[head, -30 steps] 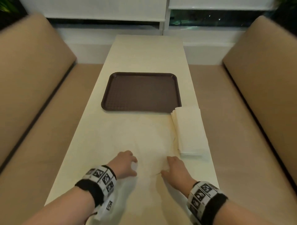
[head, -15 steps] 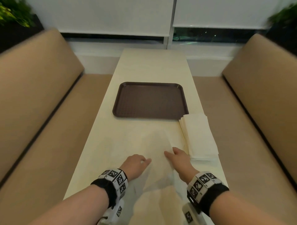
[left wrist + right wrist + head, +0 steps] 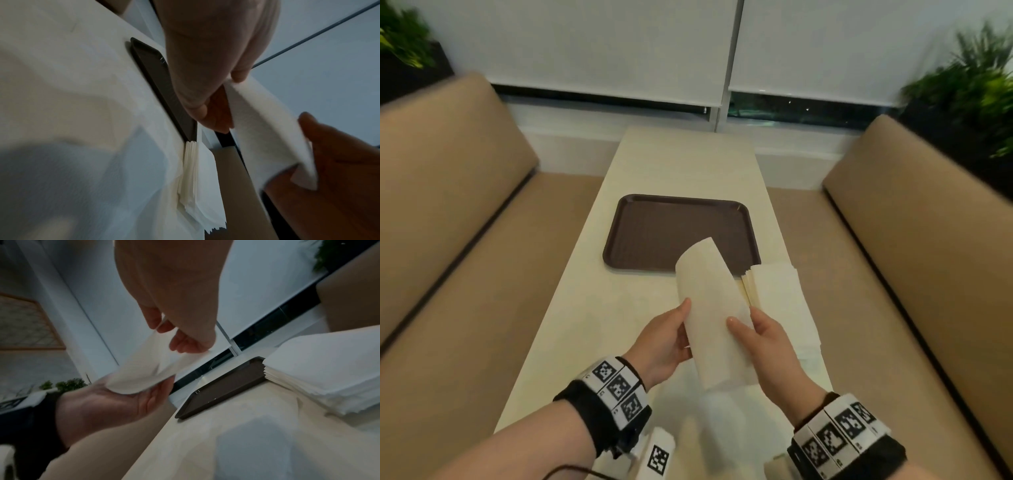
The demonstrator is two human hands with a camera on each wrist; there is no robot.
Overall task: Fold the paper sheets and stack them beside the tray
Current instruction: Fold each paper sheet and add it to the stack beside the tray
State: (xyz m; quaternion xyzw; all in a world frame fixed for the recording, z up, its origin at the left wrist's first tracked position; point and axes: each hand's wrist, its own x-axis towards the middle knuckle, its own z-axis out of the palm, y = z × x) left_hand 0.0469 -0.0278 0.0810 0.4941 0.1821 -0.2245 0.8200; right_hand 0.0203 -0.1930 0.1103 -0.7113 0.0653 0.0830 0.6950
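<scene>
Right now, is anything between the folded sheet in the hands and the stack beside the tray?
Nothing visible. The folded sheet, held by the left hand and right hand, hangs just left of the stack, whose top is bare.

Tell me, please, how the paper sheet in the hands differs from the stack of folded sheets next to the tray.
The held sheet is a single piece, lifted off the table and bowed; the stack is many layers, lying flat at the tray's right near corner. The left hand and right hand hold the sheet; nothing touches the stack. Both are white paper.
</scene>
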